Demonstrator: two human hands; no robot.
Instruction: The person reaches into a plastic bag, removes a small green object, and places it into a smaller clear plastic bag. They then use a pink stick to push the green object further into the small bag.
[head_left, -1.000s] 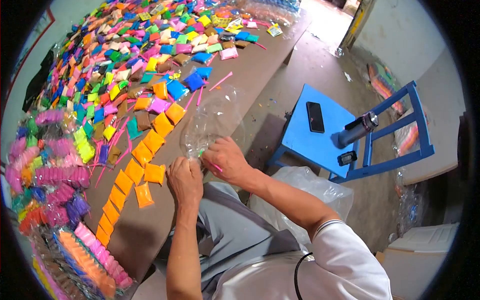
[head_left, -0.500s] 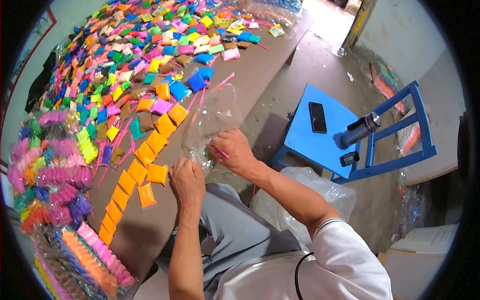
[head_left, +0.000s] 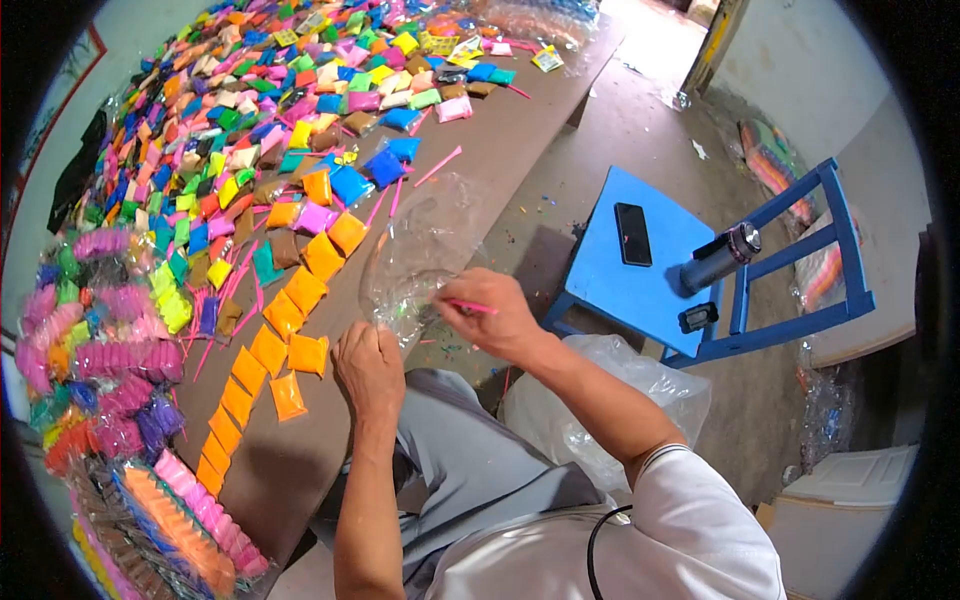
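A clear plastic bag (head_left: pixel 415 245) lies at the table's edge, its near end between my hands. My left hand (head_left: pixel 369 362) is closed at the bag's near corner, knuckles up, beside the orange packets. My right hand (head_left: pixel 492 308) is closed around a thin pink stick (head_left: pixel 470 305) and sits at the bag's right side; whether it also pinches the plastic is unclear. Several flat orange packets (head_left: pixel 268 348) run in a slanting row left of my left hand, with one loose orange packet (head_left: pixel 288 396) nearest me.
A large heap of coloured packets (head_left: pixel 260 100) covers the far table (head_left: pixel 500 160). Bundled packets (head_left: pixel 130 355) line the left. On the right, a blue chair (head_left: pixel 600 270) holds a phone (head_left: pixel 633 235), a bottle (head_left: pixel 722 258) and a small black object (head_left: pixel 698 317). A plastic sack (head_left: pixel 600 400) lies below.
My right hand has moved slightly right and down, away from my left hand, and more of the pink stick shows. The clear bag has shifted and looks more spread.
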